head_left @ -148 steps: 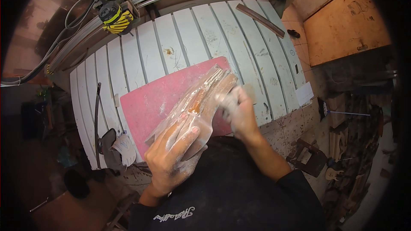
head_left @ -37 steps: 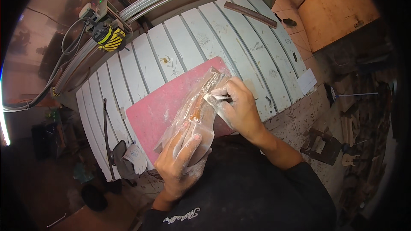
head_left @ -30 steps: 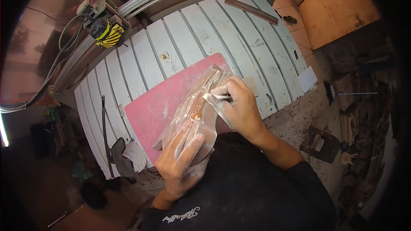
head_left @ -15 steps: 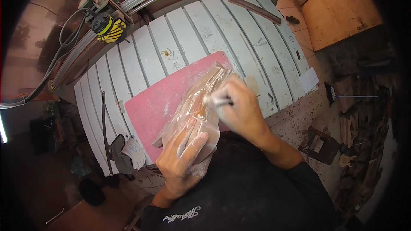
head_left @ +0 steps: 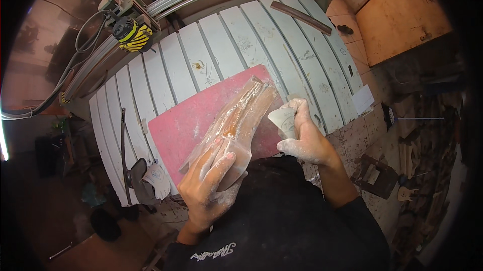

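Note:
My dust-coated left hand point(head_left: 206, 180) grips the near end of a long, pale, shaped workpiece point(head_left: 241, 112) with a glossy, translucent look and an amber-brown patch along its middle. The piece lies diagonally over a pink mat point(head_left: 178, 125), dusted white, on the slatted white table point(head_left: 221, 44). To the right of the piece, apart from it, my right hand point(head_left: 307, 138) holds a small pale triangle of folded sheet point(head_left: 283, 122), apparently abrasive paper, between thumb and fingers.
A machine head with yellow-black stripes point(head_left: 136, 34) hangs on a rail at upper left. A dark strip point(head_left: 302, 17) lies at the table's back. A long dark bar point(head_left: 124, 145) and crumpled paper point(head_left: 156, 181) are on the left. An orange board point(head_left: 397, 19) stands at upper right.
My right hand has pulled off the workpiece's middle toward the right and down and turned, showing the folded sheet. My left hand stays gripping the near end.

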Demonstrator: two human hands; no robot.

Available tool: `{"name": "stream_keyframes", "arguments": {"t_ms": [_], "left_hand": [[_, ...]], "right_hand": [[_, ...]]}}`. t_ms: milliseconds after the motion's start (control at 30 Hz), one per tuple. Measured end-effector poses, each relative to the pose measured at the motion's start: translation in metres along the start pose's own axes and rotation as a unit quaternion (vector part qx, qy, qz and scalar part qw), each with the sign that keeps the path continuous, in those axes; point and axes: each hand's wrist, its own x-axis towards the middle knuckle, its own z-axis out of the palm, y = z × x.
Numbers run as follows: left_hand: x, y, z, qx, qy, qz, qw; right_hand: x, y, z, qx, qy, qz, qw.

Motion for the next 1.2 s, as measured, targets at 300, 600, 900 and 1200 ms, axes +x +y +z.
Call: {"name": "stream_keyframes", "arguments": {"t_ms": [300,600,900,1200], "left_hand": [[0.0,0.0,0.0,0.005,0.007,0.005,1.0],[-0.001,-0.002,0.0,0.009,0.006,0.01,1.0],[-0.003,-0.001,0.003,-0.013,0.033,-0.013,0.999],[-0.001,0.002,0.0,0.001,-0.005,-0.003,1.0]], "right_hand": [[0.007,-0.027,0.025,-0.229,0.09,-0.239,0.939],[-0.001,-0.003,0.048,-0.187,-0.045,-0.298,0.935],[0.014,0.005,0.028,-0.127,-0.066,-0.204,0.968],[0.015,0.001,0.024,-0.328,-0.018,-0.224,0.918]]}}
